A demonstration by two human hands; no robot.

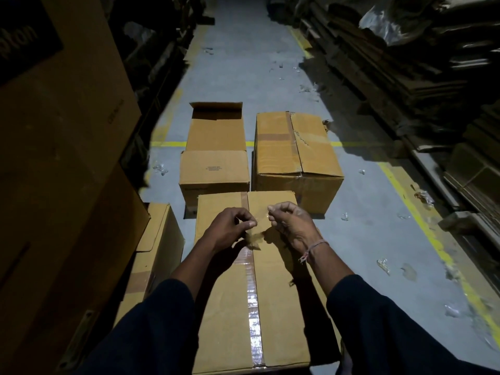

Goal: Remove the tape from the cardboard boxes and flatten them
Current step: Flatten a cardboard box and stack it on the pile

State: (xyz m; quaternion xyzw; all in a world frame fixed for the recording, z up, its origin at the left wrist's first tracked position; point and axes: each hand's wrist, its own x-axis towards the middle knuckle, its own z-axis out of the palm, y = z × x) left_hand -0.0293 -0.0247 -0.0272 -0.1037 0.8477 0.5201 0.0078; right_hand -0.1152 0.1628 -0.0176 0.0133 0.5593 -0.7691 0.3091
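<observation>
Two boxes (214,169) (296,152) stand ahead; bare floor (365,212) lies open rightward.

A grey concrete floor (243,63) marked with painted yellow lines (422,215) and strewn with crumpled clear plastic scraps (383,265) runs as a dim aisle between dark side stacks (392,77) of what seems to be flattened brown cardboard.

A warehouse aisle: grey concrete floor (243,63) with yellow lane lines (422,212); flattened cardboard stacks (405,85) along the sides; cardboard boxes (295,147) on the floor.
</observation>
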